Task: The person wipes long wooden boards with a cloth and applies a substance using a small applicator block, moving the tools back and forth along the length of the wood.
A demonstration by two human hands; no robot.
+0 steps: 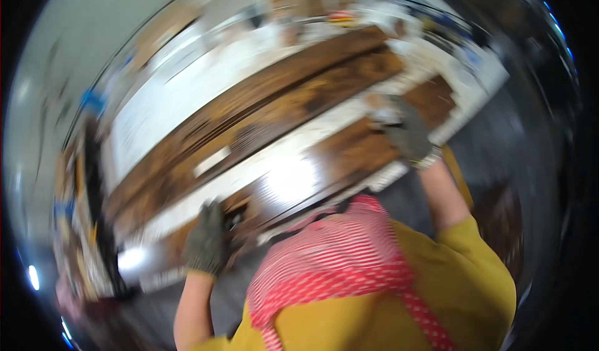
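Observation:
A long dark-brown wooden board lies along the near side of the work table, glossy under a bright reflection. My left hand, in a grey-green work glove, rests on its left part with the fingers stretched out, beside a dark notch or opening. Toward the board's right end, my right hand, gloved the same way, is closed round a small pale object held on or just over the wood. Motion blur hides what kind of object it is.
More long brown boards lie behind the near one, with a small white piece on them. White sheeting covers the table. Blurred boxes line the far edge. Upright panels stand at left.

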